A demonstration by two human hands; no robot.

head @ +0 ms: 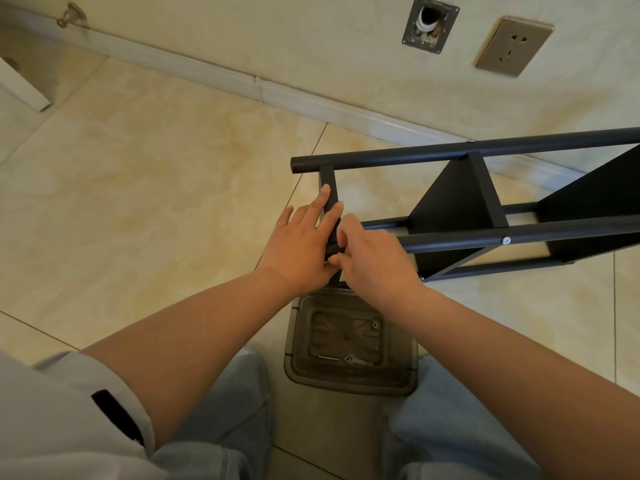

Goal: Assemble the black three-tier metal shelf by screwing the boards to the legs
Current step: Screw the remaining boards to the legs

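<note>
Inside tray (398,372), loose screws (347,358).

Glossy beige marble-pattern floor tiles (145,174) with thin dark grout lines meet a cream wall (311,39) along a white baseboard (214,76). On the wall: a bronze-coloured power socket (514,46), beside it an open junction box (430,24) with exposed wiring, and a metal door stopper (71,15) at upper left. Soft, warm light.

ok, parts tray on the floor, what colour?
Translucent smoky grey tray, seen in the head view.
</note>
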